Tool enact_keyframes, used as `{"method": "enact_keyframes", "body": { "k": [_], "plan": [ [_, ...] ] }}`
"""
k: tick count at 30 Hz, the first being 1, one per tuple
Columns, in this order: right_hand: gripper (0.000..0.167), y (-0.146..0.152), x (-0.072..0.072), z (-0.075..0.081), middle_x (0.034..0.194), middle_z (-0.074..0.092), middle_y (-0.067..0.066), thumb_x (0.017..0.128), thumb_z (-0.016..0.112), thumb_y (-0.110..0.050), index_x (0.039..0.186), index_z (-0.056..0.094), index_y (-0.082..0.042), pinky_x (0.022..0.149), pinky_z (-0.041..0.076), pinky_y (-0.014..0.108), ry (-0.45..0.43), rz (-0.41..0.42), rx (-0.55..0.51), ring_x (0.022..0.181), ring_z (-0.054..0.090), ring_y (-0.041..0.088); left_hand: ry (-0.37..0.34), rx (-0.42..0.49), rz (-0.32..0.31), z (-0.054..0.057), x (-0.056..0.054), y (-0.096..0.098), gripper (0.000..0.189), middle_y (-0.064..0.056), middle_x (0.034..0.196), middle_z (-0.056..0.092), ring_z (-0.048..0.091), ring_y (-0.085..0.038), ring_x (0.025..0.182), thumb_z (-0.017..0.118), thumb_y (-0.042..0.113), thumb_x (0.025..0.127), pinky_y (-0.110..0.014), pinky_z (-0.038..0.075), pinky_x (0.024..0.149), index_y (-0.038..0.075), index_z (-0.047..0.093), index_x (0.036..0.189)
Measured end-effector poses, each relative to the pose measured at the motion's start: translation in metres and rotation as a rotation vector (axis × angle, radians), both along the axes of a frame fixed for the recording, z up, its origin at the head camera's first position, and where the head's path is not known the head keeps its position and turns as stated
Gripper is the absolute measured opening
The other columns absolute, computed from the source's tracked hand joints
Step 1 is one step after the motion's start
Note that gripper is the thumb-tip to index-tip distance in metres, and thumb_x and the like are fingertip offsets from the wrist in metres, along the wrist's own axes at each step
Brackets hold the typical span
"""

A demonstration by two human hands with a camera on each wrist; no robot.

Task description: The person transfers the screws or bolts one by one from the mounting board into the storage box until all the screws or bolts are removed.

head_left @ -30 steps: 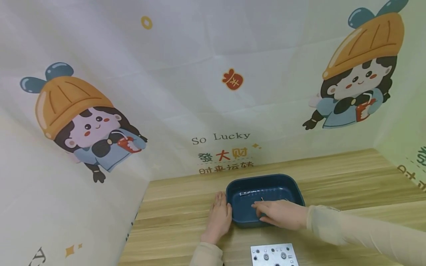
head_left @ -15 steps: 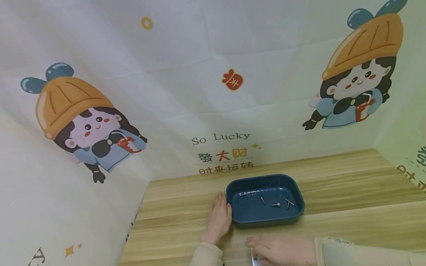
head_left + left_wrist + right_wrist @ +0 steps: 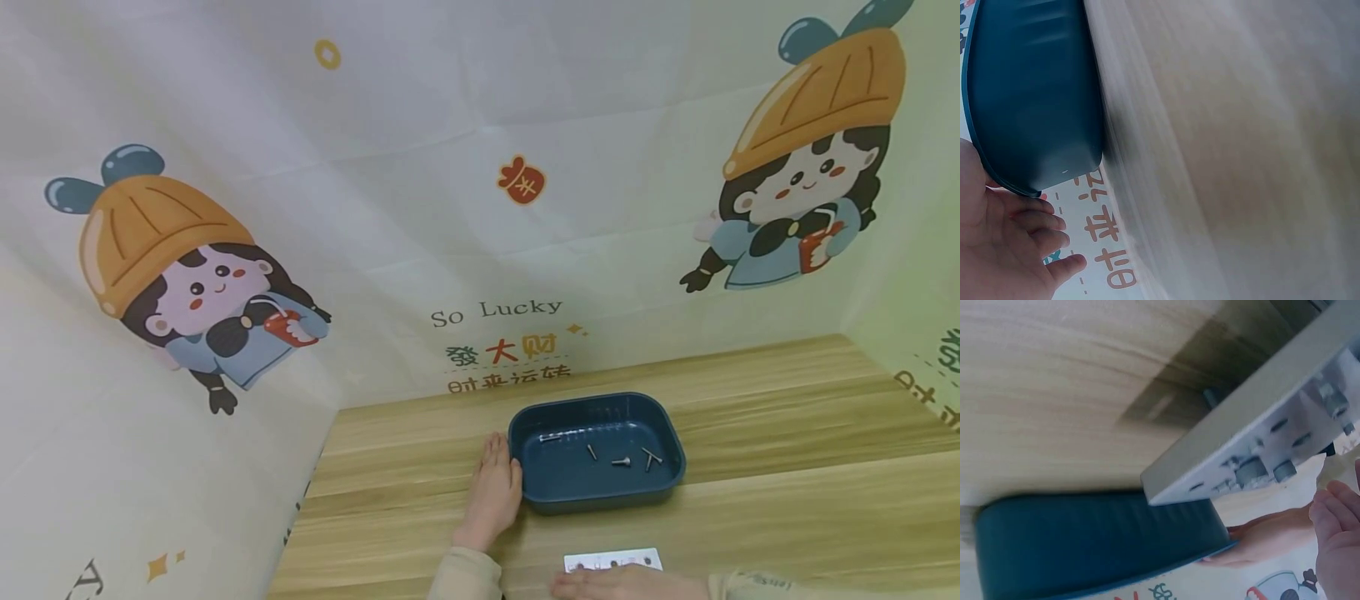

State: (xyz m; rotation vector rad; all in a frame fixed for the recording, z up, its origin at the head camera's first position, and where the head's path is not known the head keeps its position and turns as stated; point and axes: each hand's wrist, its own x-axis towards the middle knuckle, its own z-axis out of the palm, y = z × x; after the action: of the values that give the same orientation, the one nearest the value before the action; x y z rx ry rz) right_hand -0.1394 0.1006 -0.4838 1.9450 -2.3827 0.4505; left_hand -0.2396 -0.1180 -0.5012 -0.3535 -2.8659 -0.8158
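A dark blue rectangular tray [image 3: 600, 502] sits on the wooden table with several small metal screws in it, one being a screw [image 3: 622, 462] near the middle. My left hand [image 3: 491, 492] rests along the tray's left side; its fingers look extended past the tray's end in the left wrist view. At the front, my right hand [image 3: 630, 585] is over a silver metal plate [image 3: 611, 556], covering most of it. The right wrist view shows this plate [image 3: 1235, 431] raised off the table, bolt heads [image 3: 1252, 472] on its top, with my loosely extended fingers [image 3: 1335, 515] beyond it.
A printed cloth backdrop [image 3: 420, 208] stands behind the table and along both sides. The wooden table top [image 3: 765, 500] extends to the right of the tray.
My right hand has gone from inside the tray back to the metal plate and then lower over it, exposing the screws in the tray. My left hand has stayed at the tray's side.
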Motion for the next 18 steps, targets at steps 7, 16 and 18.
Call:
{"method": "enact_keyframes", "body": {
  "k": [7,16,18],
  "plan": [
    [0.039,-0.003,0.001,-0.014,0.134,0.064,0.01,0.105,0.046,-0.025,0.135,0.056,-0.002,0.101,0.045,0.014,0.201,0.013,-0.082,0.124,0.061,0.014,-0.008,0.004,-0.005,0.0,0.0,-0.001,0.048,-0.034,0.15,0.036,0.031,-0.047,0.144,0.038,0.012,0.103,-0.063,0.029,0.113,-0.018,0.038,0.141],
    [0.038,-0.001,-0.002,-0.026,0.134,0.063,0.012,0.101,0.05,-0.018,0.135,0.056,-0.001,0.1,0.044,0.013,0.127,0.008,-0.123,0.123,0.06,0.015,-0.02,0.003,-0.003,0.0,0.0,-0.001,0.049,-0.033,0.152,0.035,0.029,-0.045,0.145,0.038,0.013,0.104,-0.063,0.028,0.113,-0.017,0.037,0.142],
    [0.039,-0.001,-0.001,-0.027,0.135,0.063,0.012,0.102,0.049,-0.019,0.135,0.056,-0.001,0.1,0.044,0.013,0.098,0.002,-0.118,0.124,0.06,0.015,-0.023,0.0,-0.001,-0.001,0.0,-0.001,0.049,-0.033,0.152,0.035,0.029,-0.045,0.145,0.038,0.013,0.104,-0.062,0.028,0.114,-0.017,0.037,0.142]
  ]
}}
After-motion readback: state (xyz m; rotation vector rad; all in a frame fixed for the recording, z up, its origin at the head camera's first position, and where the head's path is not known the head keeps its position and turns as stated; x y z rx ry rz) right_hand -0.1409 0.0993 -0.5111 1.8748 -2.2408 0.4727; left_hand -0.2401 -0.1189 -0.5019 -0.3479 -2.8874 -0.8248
